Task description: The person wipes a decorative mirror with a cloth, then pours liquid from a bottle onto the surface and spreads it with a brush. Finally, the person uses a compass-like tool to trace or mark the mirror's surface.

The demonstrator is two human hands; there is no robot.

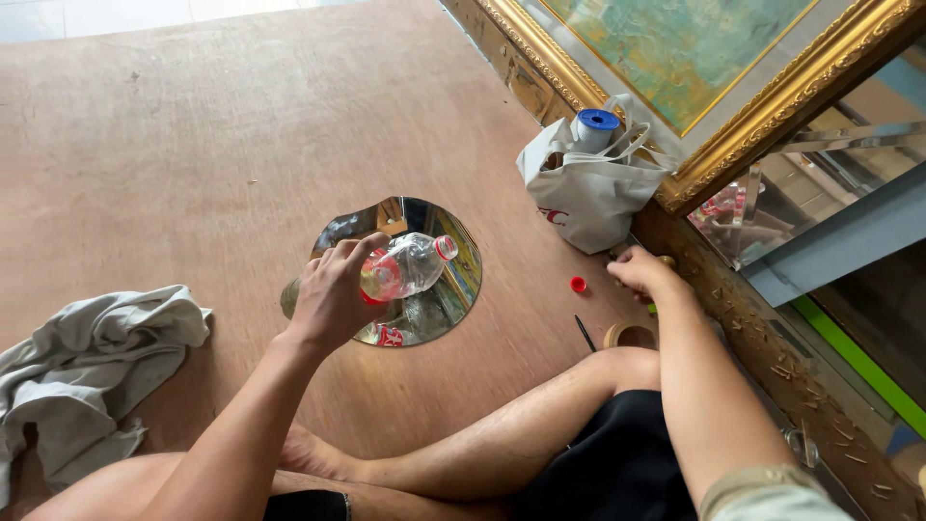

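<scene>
a clear plastic bottle (405, 266) with a red label is gripped by the left hand (333, 294), fingers wrapped around its lower half; the bottle is tilted almost flat, open neck pointing right, above a round mirror (453, 289) lying on the brown wooden floor (241, 145); a red bottle cap (578, 285) is seen on the floor just right of the mirror; the right hand (641, 271) is rested on the floor near the cap, fingers curled, whether anything is held cannot be told; a tape roll (629, 336) and a dark pen (585, 332) are placed near the knee; a white tote bag (588, 193) is leaned against a gold picture frame (772, 106); a grey cloth (87, 367) is crumpled at far left.
</scene>
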